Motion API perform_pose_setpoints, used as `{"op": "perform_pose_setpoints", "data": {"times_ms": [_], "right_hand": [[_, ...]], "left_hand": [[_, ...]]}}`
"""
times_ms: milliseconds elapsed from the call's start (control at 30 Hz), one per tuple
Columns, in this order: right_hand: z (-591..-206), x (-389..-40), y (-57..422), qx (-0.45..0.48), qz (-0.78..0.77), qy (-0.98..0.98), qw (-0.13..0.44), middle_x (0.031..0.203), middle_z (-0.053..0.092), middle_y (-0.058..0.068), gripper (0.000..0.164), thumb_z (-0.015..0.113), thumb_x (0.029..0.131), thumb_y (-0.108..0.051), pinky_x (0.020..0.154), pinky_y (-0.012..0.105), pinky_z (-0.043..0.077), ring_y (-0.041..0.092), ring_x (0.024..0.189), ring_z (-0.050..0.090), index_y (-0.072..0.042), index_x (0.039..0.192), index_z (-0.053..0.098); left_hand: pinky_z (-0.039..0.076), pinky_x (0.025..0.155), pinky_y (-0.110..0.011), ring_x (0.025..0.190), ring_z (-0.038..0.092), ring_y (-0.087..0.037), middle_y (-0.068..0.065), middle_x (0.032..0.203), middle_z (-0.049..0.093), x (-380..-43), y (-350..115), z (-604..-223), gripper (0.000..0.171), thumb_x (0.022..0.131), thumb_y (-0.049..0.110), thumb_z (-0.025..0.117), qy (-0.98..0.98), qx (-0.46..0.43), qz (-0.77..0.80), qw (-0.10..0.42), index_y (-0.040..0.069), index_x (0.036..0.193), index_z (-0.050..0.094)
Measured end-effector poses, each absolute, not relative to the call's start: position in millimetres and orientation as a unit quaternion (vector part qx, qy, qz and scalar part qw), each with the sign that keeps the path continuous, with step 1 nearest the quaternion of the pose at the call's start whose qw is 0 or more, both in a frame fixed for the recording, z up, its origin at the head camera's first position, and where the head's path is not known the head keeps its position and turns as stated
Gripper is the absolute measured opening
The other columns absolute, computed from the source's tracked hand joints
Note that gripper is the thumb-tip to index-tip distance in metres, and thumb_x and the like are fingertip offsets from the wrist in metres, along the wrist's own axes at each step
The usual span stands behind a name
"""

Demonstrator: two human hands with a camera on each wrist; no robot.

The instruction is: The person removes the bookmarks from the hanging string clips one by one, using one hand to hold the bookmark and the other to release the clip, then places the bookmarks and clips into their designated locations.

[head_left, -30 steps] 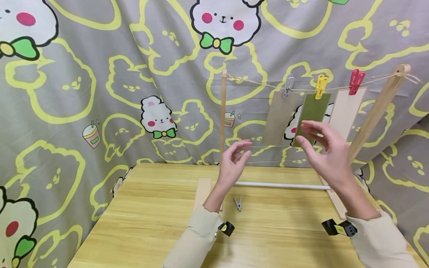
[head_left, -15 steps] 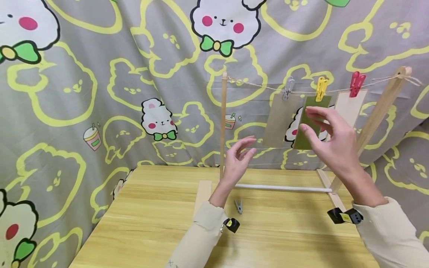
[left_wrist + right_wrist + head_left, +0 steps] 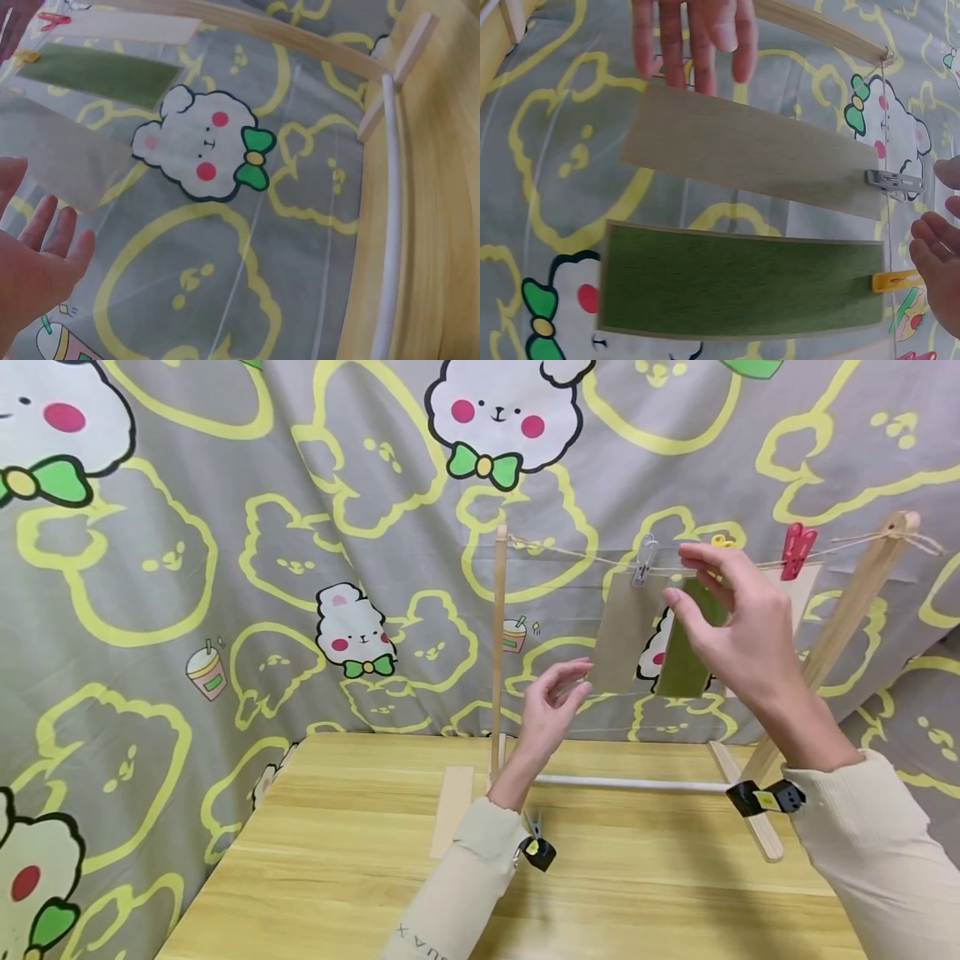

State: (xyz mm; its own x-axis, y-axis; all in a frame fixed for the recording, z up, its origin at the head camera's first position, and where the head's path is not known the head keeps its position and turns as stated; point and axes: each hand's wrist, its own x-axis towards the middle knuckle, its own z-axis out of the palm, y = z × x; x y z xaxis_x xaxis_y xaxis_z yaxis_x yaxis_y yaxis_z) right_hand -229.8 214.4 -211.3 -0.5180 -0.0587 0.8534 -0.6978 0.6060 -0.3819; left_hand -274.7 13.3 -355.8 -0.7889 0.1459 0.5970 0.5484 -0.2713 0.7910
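Note:
My right hand [image 3: 746,627] is raised in front of the green card [image 3: 682,660], fingers and thumb apart and holding nothing. It hides most of the yellow clothespin [image 3: 722,541] that clips this card to a string. Lower down, my left hand [image 3: 553,706] has loosely bent fingers close to the bottom of the beige card [image 3: 60,150]; nothing is in it. Whether its fingertips touch that card I cannot tell. A grey clothespin [image 3: 892,181] holds the beige card, and a red clothespin [image 3: 798,552] holds a pale card [image 3: 806,589], partly hidden by my right hand.
The string runs between two wooden posts [image 3: 500,643], joined low down by a white rod [image 3: 637,783]. A wooden foot [image 3: 452,810] lies left on the table [image 3: 322,852]. Another grey clothespin [image 3: 535,821] lies behind my left wrist camera. A patterned curtain [image 3: 420,635] hangs behind.
My right hand has risen along the green card up to the yellow clothespin. My left hand has shifted right and slightly up, towards the beige card. The cards still hang.

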Motion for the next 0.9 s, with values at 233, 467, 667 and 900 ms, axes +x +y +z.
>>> {"op": "perform_pose_setpoints", "data": {"times_ms": [233, 467, 667, 900], "right_hand": [[-192, -240, 206, 0.246, 0.324, -0.811, 0.419, 0.134, 0.065, 0.011, 0.044, 0.072, 0.095, -0.005, 0.108, 0.020, 0.043, 0.022, 0.126, 0.059, -0.004, 0.138, 0.063], [-178, -245, 199, 0.230, 0.275, -0.854, 0.377, 0.138, 0.062, 0.018, 0.042, 0.064, 0.101, -0.011, 0.105, 0.045, 0.049, 0.040, 0.122, 0.060, -0.002, 0.142, 0.059], [-169, -250, 200, 0.217, 0.266, -0.881, 0.325, 0.135, 0.063, 0.024, 0.041, 0.058, 0.105, -0.015, 0.099, 0.060, 0.048, 0.043, 0.121, 0.061, 0.002, 0.142, 0.057], [-162, -255, 200, 0.198, 0.289, -0.887, 0.299, 0.130, 0.067, 0.021, 0.040, 0.057, 0.106, -0.021, 0.099, 0.053, 0.051, 0.041, 0.116, 0.066, 0.000, 0.139, 0.061]], "left_hand": [[0.047, 0.108, -0.051, 0.127, 0.060, -0.033, -0.024, 0.131, 0.064, -279, 25, -348, 0.028, 0.095, -0.009, 0.065, -0.584, -0.293, -0.745, 0.134, -0.011, 0.123, 0.065], [0.054, 0.099, -0.036, 0.114, 0.067, -0.025, -0.020, 0.122, 0.069, -280, 32, -346, 0.025, 0.093, -0.010, 0.065, -0.604, -0.272, -0.736, 0.140, -0.008, 0.118, 0.069], [0.058, 0.091, -0.033, 0.100, 0.068, -0.012, -0.015, 0.116, 0.072, -279, 35, -344, 0.026, 0.091, -0.012, 0.067, -0.616, -0.262, -0.727, 0.151, -0.004, 0.115, 0.072], [0.058, 0.080, -0.023, 0.094, 0.068, -0.011, -0.015, 0.114, 0.073, -277, 33, -345, 0.028, 0.088, -0.017, 0.067, -0.612, -0.268, -0.725, 0.168, -0.004, 0.113, 0.072]]}}
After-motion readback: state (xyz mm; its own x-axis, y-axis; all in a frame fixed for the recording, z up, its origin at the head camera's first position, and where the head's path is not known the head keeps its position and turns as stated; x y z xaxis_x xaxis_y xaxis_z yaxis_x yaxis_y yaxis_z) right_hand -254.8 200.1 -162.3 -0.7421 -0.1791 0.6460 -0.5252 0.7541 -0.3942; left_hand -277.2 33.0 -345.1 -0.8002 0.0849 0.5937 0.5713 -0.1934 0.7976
